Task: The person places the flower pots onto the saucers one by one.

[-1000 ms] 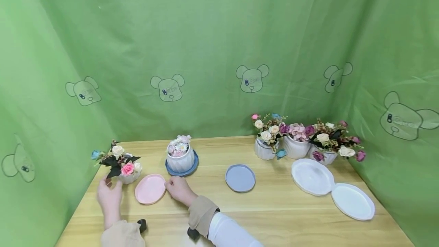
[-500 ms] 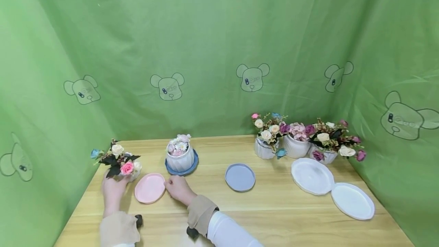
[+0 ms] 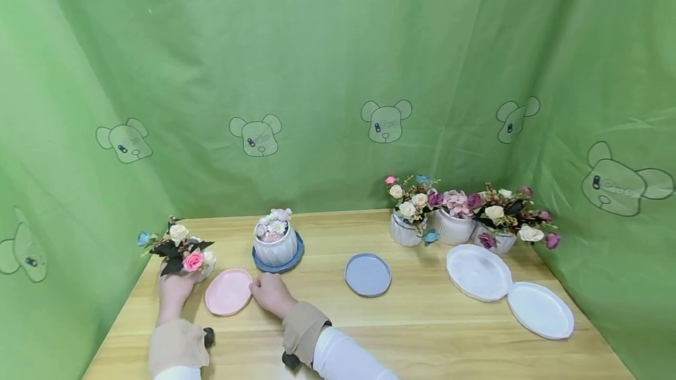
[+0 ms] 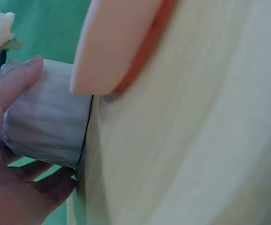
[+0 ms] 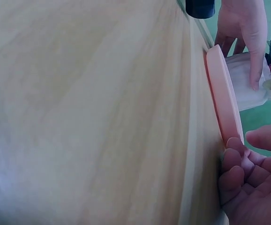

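Note:
At the left of the table, my left hand [image 3: 175, 293] grips a white flower pot [image 4: 48, 112] filled with artificial flowers [image 3: 185, 246] in white, pink and blue. The left wrist view shows its thumb along one side of the pot and the fingers around the other. Between the hands a round pink saucer [image 3: 228, 292] lies on the table. My right hand [image 3: 272, 294] is at the saucer's right edge, its fingers curled, thumb and index fingertip holding the rim in the right wrist view. Leaves and blooms hide part of the left hand in the head view.
Behind the right hand, another white flower pot [image 3: 276, 248] stands on a blue scalloped saucer [image 3: 297, 258]. A blue-grey saucer [image 3: 368, 274] lies mid-table. At the right are two white plates [image 3: 479, 272], with several potted flowers [image 3: 456, 224] behind them. A green curtain [image 3: 317, 75] borders the table.
My left hand has moved forward from just in front of the flower pot and now grips it. My right hand stays at the pink saucer's rim. The head view has shifted slightly.

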